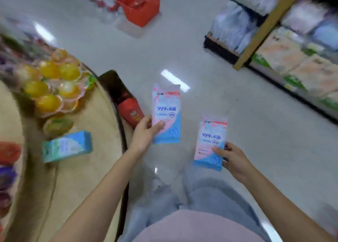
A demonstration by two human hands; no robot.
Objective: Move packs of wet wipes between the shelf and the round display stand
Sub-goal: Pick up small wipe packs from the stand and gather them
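My left hand (144, 132) grips a pink-and-blue pack of wet wipes (166, 110) by its lower left edge, holding it upright over the floor just right of the round display stand (87, 168). My right hand (233, 161) holds a second, matching wipes pack (210, 141) by its lower right corner, lower and further right. A stack of blue-green wipes packs (67, 146) lies on the stand's wooden top. The shelf (270, 27) with soft packaged goods runs along the upper right.
Cups of orange and yellow jelly (53, 84) sit piled on the stand beside the stack. A red item (130, 111) rests at the stand's dark base. A red basket (141, 5) and wrapped bottles stand on the floor far ahead. White floor lies between stand and shelf.
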